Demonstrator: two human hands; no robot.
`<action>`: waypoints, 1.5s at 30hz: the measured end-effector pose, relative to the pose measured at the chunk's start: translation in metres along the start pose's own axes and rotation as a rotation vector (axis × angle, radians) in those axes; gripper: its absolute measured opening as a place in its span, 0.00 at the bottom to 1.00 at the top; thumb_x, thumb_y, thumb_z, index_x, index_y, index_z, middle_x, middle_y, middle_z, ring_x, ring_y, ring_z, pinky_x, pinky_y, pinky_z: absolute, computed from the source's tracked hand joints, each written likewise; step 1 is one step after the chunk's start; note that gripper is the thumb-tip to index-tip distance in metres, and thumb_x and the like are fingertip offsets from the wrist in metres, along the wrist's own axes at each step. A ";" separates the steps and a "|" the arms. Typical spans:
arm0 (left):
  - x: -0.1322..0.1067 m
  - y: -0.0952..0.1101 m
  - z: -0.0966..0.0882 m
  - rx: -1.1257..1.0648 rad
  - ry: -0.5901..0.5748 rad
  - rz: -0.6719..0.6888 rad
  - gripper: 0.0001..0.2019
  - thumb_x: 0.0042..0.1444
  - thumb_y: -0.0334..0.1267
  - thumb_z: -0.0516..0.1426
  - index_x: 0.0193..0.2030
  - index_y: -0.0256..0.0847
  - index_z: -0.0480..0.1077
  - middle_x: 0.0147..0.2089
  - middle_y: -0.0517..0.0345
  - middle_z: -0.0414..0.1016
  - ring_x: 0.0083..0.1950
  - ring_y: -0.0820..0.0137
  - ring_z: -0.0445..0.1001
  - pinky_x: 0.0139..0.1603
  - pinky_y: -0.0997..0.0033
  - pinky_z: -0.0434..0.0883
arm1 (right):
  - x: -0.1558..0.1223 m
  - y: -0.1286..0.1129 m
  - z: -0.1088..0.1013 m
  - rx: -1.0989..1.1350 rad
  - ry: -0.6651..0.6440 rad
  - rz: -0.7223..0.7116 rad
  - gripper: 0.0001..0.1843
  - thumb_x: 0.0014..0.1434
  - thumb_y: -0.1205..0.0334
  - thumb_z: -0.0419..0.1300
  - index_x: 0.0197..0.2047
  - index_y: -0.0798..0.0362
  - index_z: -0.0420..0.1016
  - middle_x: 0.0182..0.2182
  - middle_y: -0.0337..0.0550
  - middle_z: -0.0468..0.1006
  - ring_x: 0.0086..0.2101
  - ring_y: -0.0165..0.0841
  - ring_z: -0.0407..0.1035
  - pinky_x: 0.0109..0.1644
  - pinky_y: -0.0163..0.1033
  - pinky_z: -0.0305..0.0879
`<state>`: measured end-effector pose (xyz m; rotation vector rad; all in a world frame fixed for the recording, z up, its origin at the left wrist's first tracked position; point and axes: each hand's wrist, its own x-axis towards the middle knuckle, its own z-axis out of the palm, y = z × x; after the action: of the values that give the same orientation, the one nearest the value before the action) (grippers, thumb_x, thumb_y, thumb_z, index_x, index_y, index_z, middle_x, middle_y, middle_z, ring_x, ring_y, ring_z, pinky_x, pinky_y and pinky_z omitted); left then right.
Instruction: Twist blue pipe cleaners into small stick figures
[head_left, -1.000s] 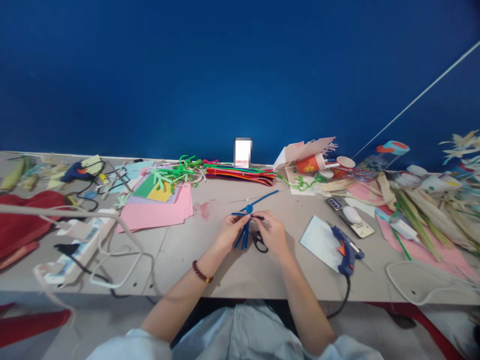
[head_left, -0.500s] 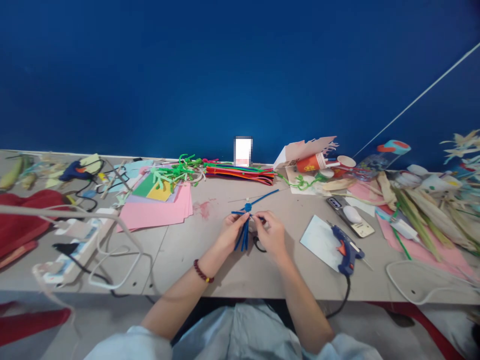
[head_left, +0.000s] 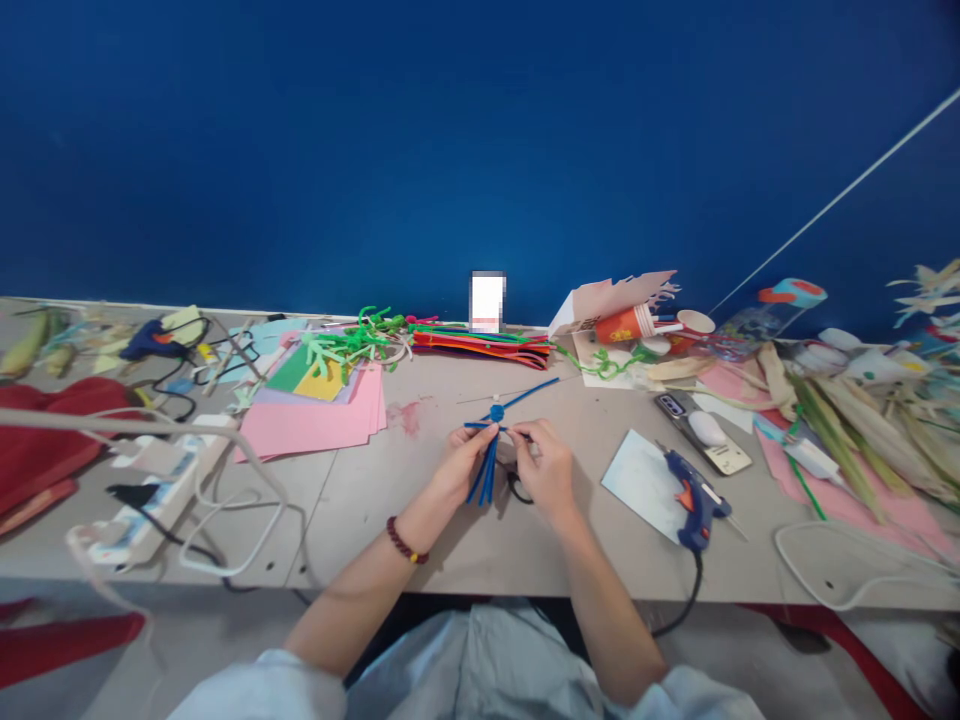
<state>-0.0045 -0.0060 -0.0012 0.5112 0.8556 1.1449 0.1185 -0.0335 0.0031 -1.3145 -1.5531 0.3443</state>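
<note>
A bundle of blue pipe cleaners (head_left: 488,462) joined at a small knot is held over the middle of the table (head_left: 480,540). My left hand (head_left: 459,465) pinches it just below the knot, with the loose strands hanging beside my fingers. My right hand (head_left: 546,467) pinches one strand on the right side of the knot. One long blue strand (head_left: 534,392) sticks out up and to the right. Black scissors (head_left: 517,488) lie partly hidden under my right hand.
A blue glue gun (head_left: 694,494) rests on white paper at right, with a phone (head_left: 701,432) behind it. Coloured paper sheets (head_left: 319,410), green and red pipe cleaners (head_left: 480,345) and paper cups (head_left: 626,325) lie farther back. A power strip with cables (head_left: 161,475) sits at left, corn husks (head_left: 855,430) at right.
My right hand has shifted slightly left, closer to the knot, covering more of the scissors. The bundle and my left hand stay nearly in place.
</note>
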 end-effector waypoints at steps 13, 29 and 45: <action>0.000 0.005 -0.004 0.097 -0.016 -0.006 0.13 0.34 0.41 0.69 0.24 0.35 0.74 0.21 0.59 0.73 0.21 0.77 0.66 0.24 0.75 0.63 | 0.000 -0.004 0.000 0.084 0.014 0.108 0.08 0.59 0.59 0.54 0.32 0.51 0.72 0.30 0.43 0.74 0.34 0.33 0.69 0.39 0.39 0.65; -0.001 0.008 -0.004 0.239 0.036 0.073 0.17 0.32 0.40 0.69 0.32 0.38 0.75 0.25 0.59 0.75 0.23 0.75 0.69 0.26 0.75 0.67 | 0.002 0.006 0.009 0.928 -0.089 0.818 0.17 0.44 0.52 0.67 0.32 0.53 0.69 0.24 0.35 0.72 0.23 0.27 0.68 0.27 0.33 0.68; 0.000 0.007 -0.006 0.603 0.001 0.494 0.07 0.40 0.38 0.66 0.27 0.41 0.75 0.31 0.57 0.72 0.36 0.70 0.69 0.40 0.72 0.65 | 0.003 0.002 0.006 0.889 -0.106 0.820 0.17 0.41 0.52 0.69 0.30 0.53 0.72 0.14 0.30 0.68 0.13 0.23 0.59 0.16 0.29 0.57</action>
<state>-0.0135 -0.0040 0.0003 1.2726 1.1130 1.3209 0.1150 -0.0275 0.0003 -1.1214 -0.6723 1.4417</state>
